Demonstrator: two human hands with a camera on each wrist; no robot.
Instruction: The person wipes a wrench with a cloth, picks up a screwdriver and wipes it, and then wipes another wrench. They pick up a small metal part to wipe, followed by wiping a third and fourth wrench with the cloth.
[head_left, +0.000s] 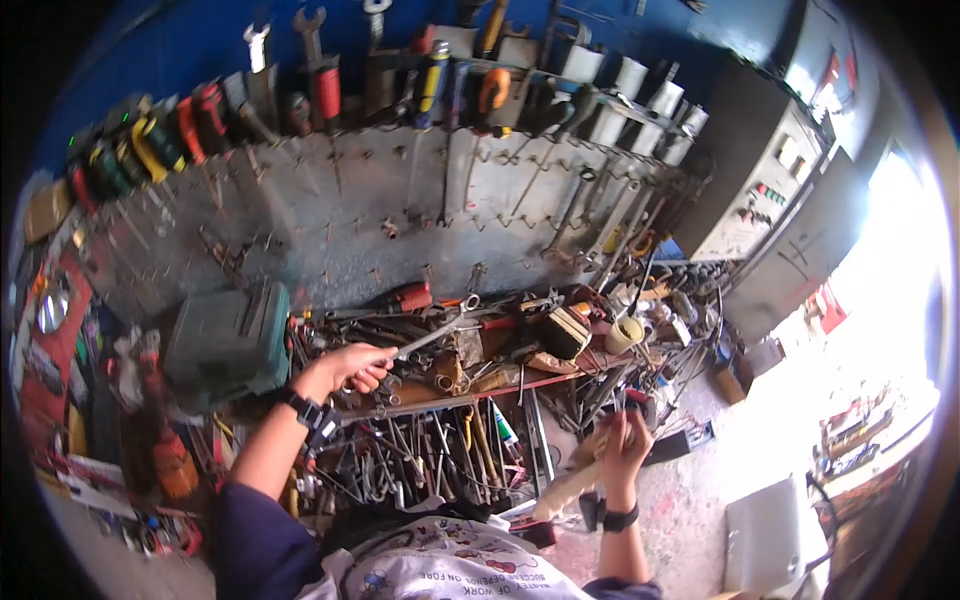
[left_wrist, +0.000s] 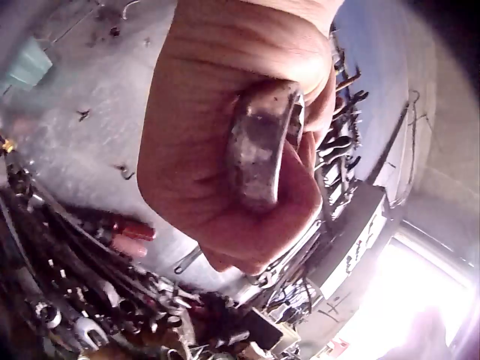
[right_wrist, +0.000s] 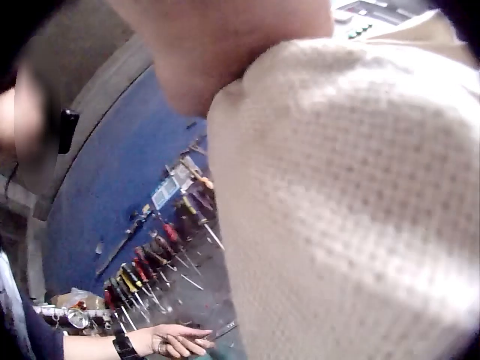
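Observation:
My left hand (head_left: 358,368) grips one end of a steel wrench (head_left: 428,337), which points up and to the right over the cluttered bench, its ring end farthest from me. In the left wrist view the fingers curl tightly round it, and the wrench's worn metal end (left_wrist: 259,146) sticks out of the fist. On the right, my right hand (head_left: 626,448) pinches a cream cloth (head_left: 572,492) that hangs down toward my body. Close up in the right wrist view, the cloth (right_wrist: 352,202) shows a coarse weave and hides most of that hand's fingers.
A metal tool board (head_left: 350,220) with screwdrivers and wrenches stands behind the bench. Loose tools crowd the bench, whose reddish front edge (head_left: 470,392) runs above a lower tray of tools. A green-grey case (head_left: 225,340) sits left; a control box (head_left: 755,170) stands at the right.

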